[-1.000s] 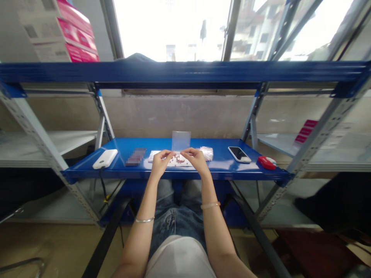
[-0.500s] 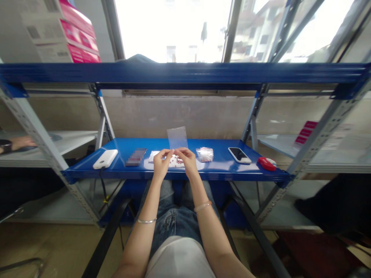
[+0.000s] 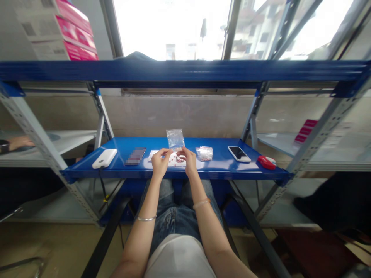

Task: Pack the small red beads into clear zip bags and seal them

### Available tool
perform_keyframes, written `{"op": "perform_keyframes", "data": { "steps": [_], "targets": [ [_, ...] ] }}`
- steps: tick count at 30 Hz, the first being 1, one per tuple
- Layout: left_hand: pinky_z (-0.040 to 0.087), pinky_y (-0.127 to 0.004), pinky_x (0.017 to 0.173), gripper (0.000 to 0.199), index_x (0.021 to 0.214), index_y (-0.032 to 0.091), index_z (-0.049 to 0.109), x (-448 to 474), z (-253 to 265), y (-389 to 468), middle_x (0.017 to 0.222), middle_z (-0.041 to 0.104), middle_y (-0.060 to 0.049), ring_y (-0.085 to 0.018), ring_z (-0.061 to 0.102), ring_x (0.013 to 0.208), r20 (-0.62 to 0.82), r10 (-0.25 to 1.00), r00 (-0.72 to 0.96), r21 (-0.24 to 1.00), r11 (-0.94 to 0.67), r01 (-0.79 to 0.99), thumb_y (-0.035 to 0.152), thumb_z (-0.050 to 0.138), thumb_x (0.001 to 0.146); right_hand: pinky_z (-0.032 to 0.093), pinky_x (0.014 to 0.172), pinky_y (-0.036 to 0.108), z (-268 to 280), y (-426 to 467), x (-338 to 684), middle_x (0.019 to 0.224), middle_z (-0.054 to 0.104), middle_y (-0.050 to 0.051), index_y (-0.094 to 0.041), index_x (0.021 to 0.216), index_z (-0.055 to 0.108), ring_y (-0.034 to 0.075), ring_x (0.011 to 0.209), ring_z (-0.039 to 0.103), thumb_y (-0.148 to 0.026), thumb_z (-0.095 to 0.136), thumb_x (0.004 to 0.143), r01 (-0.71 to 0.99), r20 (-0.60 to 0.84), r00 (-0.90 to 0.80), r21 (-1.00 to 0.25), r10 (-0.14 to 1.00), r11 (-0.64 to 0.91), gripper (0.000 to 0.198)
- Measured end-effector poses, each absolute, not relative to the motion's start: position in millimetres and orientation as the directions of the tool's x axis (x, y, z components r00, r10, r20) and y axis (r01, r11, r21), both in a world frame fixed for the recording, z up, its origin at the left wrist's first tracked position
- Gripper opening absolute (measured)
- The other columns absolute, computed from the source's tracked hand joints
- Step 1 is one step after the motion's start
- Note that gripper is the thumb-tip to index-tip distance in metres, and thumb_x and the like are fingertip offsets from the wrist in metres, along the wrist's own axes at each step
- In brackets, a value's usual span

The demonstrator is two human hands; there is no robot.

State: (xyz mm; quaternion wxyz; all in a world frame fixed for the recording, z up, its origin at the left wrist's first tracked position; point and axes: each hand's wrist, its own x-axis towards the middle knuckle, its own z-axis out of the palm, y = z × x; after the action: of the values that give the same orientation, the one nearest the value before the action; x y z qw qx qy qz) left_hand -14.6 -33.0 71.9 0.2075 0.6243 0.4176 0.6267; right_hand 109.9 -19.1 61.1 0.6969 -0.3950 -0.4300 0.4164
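Note:
A clear plastic bag [image 3: 175,138] stands up between my hands, above the blue shelf. My left hand [image 3: 160,161] pinches its lower left edge. At its lower right edge my right hand [image 3: 189,159] is closed on it, thumb and fingers together. Beneath and between the hands lies a white sheet [image 3: 174,163] with small dark red beads [image 3: 178,159] scattered on it. Left of the sheet, partly hidden by my left hand, are more clear bags [image 3: 152,154]. To the right sits a filled clear bag [image 3: 204,153] with reddish contents at its bottom.
On the blue shelf [image 3: 220,170] lie a white power bank [image 3: 104,158] with a cable, a dark blurred phone [image 3: 135,156], a white-framed phone [image 3: 239,154] and a red-and-white object [image 3: 266,162]. A metal upright [image 3: 37,135] stands left. Another person's hand [image 3: 20,143] rests farther left.
My hands have moved slightly apart, and the right one has turned more upright. The bag has shifted a little left and looks more wrinkled.

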Motion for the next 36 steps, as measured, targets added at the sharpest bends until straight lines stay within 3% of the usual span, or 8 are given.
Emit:
{"op": "perform_keyframes", "data": {
  "steps": [6, 10, 12, 14, 19, 26, 36],
  "targets": [
    [0.046, -0.025, 0.057, 0.031, 0.075, 0.015, 0.069, -35.4, 74.7, -28.6, 0.07, 0.069, -0.005, -0.015, 0.059, 0.06, 0.52, 0.842, -0.141, 0.853, -0.506, 0.126, 0.045, 0.064, 0.069, 0.044, 0.062, 0.026, 50.0, -12.9, 92.9, 0.079, 0.07, 0.01, -0.015, 0.075, 0.067, 0.018, 0.07, 0.062, -0.058, 0.045, 0.077, -0.156, 0.291, 0.195, -0.934, 0.936, 0.323, 0.049],
    [0.047, -0.026, 0.052, 0.036, 0.081, 0.013, 0.069, -55.7, 70.4, -19.3, 0.072, 0.07, -0.006, -0.014, 0.058, 0.051, 0.498, 0.834, -0.24, 0.864, -0.5, 0.057, 0.045, 0.067, 0.065, 0.045, 0.08, 0.031, 42.1, -14.0, 78.5, 0.104, 0.067, 0.01, -0.016, 0.11, 0.062, 0.021, 0.092, 0.06, -0.053, 0.041, 0.083, 0.048, 0.404, 0.22, -0.914, 0.888, 0.403, 0.05],
    [0.048, -0.026, 0.052, 0.037, 0.083, 0.012, 0.068, -66.3, 63.1, -9.4, 0.072, 0.07, -0.007, -0.014, 0.059, 0.052, 0.497, 0.833, -0.245, 0.866, -0.495, 0.072, 0.044, 0.066, 0.065, 0.041, 0.091, 0.035, 38.0, -16.4, 71.7, 0.118, 0.061, 0.01, -0.018, 0.124, 0.053, 0.022, 0.106, 0.055, -0.046, 0.042, 0.086, 0.239, 0.499, 0.22, -0.861, 0.838, 0.449, 0.049],
    [0.048, -0.026, 0.053, 0.035, 0.082, 0.011, 0.069, -75.8, 52.9, 2.7, 0.071, 0.07, -0.007, -0.014, 0.059, 0.052, 0.505, 0.825, -0.256, 0.863, -0.484, 0.145, 0.041, 0.065, 0.065, 0.034, 0.1, 0.04, 33.8, -19.3, 64.4, 0.126, 0.056, 0.01, -0.02, 0.127, 0.051, 0.023, 0.116, 0.049, -0.038, 0.041, 0.089, 0.449, 0.565, 0.141, -0.768, 0.813, 0.456, 0.043],
    [0.05, -0.03, 0.065, 0.031, 0.087, 0.012, 0.071, -91.1, 26.5, 29.1, 0.073, 0.071, -0.01, -0.023, 0.066, 0.072, 0.508, 0.8, -0.319, 0.852, -0.411, 0.324, 0.034, 0.058, 0.068, 0.027, 0.103, 0.047, 19.6, -21.7, 43.9, 0.132, 0.052, 0.009, -0.021, 0.122, 0.054, 0.025, 0.127, 0.04, -0.026, 0.039, 0.09, 0.736, 0.529, -0.105, -0.529, 0.842, 0.424, 0.036],
    [0.045, -0.035, 0.083, 0.029, 0.093, 0.015, 0.071, -93.6, 12.8, 38.6, 0.094, 0.071, -0.014, -0.028, 0.063, 0.094, 0.495, 0.826, -0.27, 0.711, -0.207, 0.672, 0.018, 0.049, 0.074, 0.022, 0.105, 0.051, 4.5, -17.6, 31.7, 0.132, 0.053, 0.008, -0.023, 0.121, 0.053, 0.026, 0.131, 0.035, -0.031, 0.033, 0.094, 0.816, 0.503, -0.219, -0.376, 0.836, 0.439, 0.035],
    [0.044, -0.036, 0.077, 0.031, 0.098, 0.014, 0.069, -81.4, 13.0, 32.8, 0.099, 0.068, -0.02, -0.031, 0.062, 0.094, 0.381, 0.841, -0.384, 0.699, 0.01, 0.715, 0.013, 0.051, 0.073, 0.017, 0.106, 0.052, 1.9, -18.2, 32.0, 0.129, 0.056, 0.006, -0.023, 0.111, 0.06, 0.024, 0.131, 0.035, -0.035, 0.032, 0.096, 0.802, 0.488, -0.286, -0.349, 0.825, 0.485, 0.034]
  ]
}}
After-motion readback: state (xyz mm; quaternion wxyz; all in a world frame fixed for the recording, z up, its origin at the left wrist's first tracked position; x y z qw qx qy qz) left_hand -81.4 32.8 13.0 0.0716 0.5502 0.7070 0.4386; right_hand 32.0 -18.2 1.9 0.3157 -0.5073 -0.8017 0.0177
